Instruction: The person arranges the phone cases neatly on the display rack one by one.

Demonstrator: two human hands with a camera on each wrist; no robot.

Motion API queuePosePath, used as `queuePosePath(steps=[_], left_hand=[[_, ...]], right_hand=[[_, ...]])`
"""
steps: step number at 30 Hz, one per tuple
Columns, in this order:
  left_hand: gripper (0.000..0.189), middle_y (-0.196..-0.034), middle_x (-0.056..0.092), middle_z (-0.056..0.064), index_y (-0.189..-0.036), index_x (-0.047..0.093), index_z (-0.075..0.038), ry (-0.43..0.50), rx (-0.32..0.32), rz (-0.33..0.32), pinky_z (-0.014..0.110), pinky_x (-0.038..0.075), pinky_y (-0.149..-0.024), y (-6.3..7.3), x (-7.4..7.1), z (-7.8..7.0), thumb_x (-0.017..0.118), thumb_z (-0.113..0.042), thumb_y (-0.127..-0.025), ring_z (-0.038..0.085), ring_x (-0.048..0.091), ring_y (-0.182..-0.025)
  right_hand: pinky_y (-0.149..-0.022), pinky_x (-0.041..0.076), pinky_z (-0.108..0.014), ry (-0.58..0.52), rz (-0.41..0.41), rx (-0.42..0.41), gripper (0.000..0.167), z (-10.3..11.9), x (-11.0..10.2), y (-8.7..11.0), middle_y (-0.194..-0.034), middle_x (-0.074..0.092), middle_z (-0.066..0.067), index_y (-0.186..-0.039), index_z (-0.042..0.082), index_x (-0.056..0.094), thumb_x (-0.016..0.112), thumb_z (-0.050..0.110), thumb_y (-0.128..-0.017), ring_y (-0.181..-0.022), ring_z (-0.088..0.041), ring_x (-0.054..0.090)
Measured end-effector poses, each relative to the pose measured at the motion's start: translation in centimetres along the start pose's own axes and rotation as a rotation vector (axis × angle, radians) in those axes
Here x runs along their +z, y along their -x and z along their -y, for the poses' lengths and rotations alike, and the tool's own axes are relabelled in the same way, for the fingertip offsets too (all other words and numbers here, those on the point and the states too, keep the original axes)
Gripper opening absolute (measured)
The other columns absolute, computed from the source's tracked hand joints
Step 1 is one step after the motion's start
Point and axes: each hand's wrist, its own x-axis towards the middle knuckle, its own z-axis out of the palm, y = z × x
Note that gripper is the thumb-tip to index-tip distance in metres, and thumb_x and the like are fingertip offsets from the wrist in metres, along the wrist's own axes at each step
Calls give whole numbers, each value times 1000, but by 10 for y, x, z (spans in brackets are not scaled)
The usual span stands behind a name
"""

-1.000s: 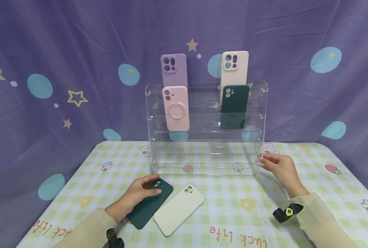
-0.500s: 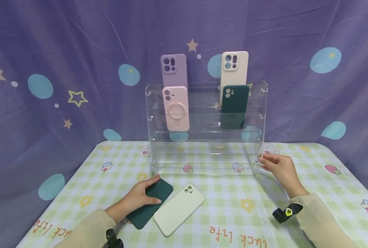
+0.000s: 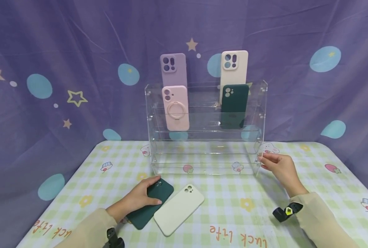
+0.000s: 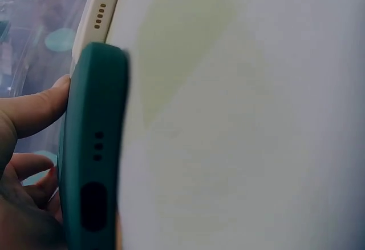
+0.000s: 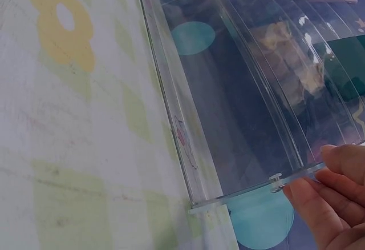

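"What's moved over the last second?"

"Mainly the left hand [image 3: 137, 197]. Its thumb has come off the back of the dark green case [image 3: 142, 214] and onto the long edge. The case itself has hardly shifted, and the right hand [image 3: 280, 169] looks just as it was."

"So where is that case, taking the clear rack [image 3: 204, 120] as landmark?"

"In front of the rack's left end, flat or nearly so on the table. The cream case [image 3: 179, 210] lies just beside it, in front of the rack's left half. Don't mix it up with the standing green case [image 3: 234, 106], inside the rack toward its right end."

"And the hands?"

"The left is clamped across the dark green case's width, thumb on one long edge, fingers toward the other; some fingertips are hidden. The right pinches the rack's right side panel [image 5: 245, 192], thumb and fingers on opposite faces."

"Which relation counts most, then?"

"The slant, I'd judge. The case lies under the left palm, its long axis diagonal, with the camera end nearer the rack and angled toward its middle. The left hand is already on it; the right is well apart, at the rack's right end."
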Motion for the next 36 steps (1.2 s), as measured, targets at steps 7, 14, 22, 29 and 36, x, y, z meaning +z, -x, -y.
queuePosePath(steps=[7,14,22,29,36], left_hand=[[88,-142,34,21,-143,36,1,-65,76,16,55,33,-101,-3,0,-3,83,-15,-71,39,37,-129],[80,-139,41,22,-142,38,2,-95,118,-59,53,38,-98,-6,-4,-1,79,-12,-75,38,44,-125],[35,-112,67,15,-120,62,2,-17,75,-249,24,49,-67,-7,-19,-3,65,-12,-89,17,61,-85],[33,-113,66,17,-118,62,6,216,-28,-236,20,51,-71,-8,-29,-12,64,-7,-88,4,63,-88],[38,-114,66,15,-124,57,7,303,-89,-212,22,51,-73,-6,-43,-27,63,-9,-89,1,63,-87]], right_hand=[[-74,53,-19,4,1,3,47,1,0,1,-130,50,-29,-120,-14,56,64,21,-91,-81,10,61],[-75,52,-20,-18,13,5,48,-1,-2,1,-136,45,-26,-120,-15,56,64,23,-91,-84,17,55],[-74,53,-19,-10,11,8,46,-2,-1,0,-134,47,-27,-120,-14,56,63,21,-91,-81,13,58],[-74,53,-18,11,7,8,48,-1,-2,0,-135,47,-26,-120,-13,57,63,25,-91,-81,14,58],[-74,52,-19,-20,15,12,48,0,-1,1,-137,45,-25,-120,-15,55,64,23,-91,-84,19,53]])
